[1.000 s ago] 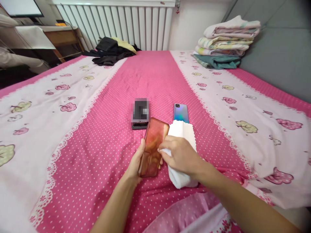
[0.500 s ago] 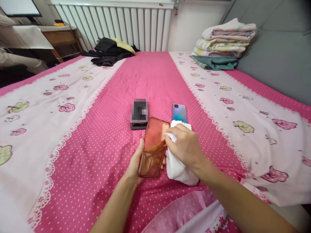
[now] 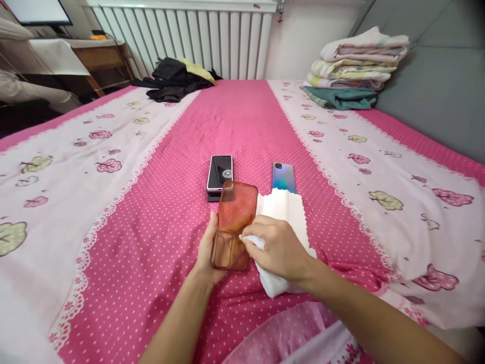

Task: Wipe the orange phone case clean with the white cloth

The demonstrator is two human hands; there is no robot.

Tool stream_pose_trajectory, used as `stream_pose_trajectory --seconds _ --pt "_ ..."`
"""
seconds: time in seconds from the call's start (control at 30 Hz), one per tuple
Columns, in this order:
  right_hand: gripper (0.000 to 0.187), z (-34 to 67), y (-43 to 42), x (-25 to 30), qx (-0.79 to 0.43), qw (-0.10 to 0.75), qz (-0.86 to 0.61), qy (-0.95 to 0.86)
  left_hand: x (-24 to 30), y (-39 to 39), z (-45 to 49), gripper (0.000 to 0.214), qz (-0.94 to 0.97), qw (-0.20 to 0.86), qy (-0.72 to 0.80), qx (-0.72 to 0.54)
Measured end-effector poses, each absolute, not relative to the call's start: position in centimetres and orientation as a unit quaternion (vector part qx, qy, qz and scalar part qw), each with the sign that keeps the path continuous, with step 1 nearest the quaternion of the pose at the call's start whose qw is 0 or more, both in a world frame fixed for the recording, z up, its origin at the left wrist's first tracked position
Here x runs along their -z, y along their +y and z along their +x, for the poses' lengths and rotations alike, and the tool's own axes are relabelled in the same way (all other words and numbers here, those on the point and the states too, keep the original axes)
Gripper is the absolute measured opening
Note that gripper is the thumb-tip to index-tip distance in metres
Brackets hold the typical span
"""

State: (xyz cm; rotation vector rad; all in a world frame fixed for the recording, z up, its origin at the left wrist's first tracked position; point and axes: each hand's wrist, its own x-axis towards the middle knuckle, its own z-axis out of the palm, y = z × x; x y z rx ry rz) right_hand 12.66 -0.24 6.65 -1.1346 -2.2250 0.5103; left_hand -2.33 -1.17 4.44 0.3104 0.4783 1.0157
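Amber phone case [image 3: 238,208], clasped in left hand [image 3: 206,255]; white cloth [image 3: 284,207], pinched in right hand [image 3: 278,248], now lower along the case's edge: wiping seemingly progresses.

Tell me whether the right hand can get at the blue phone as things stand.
Probably yes, if it lets go first: the right hand grips the white cloth, which hides the near end of the blue phone, but the far end lies uncovered.

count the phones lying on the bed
2 clearly: black-screened smartphone beyond the orange phone case; blue smartphone partly hidden by the white cloth. The dark slab under the first may be another.
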Motion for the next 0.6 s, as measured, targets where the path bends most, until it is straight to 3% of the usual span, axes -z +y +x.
stream_pose_trajectory --seconds 0.33,0.6 --pt "0.013 12.6 0.2 -7.1 -0.130 0.411 -0.460 -0.776 -4.0 -2.2 0.0 0.060 0.154 0.877 0.201 -0.409" --pt "0.016 12.1 -0.7 -6.9 -0.188 0.329 -0.401 -0.834 -4.0 -2.2 -0.4 0.053 0.115 0.859 0.245 -0.435"
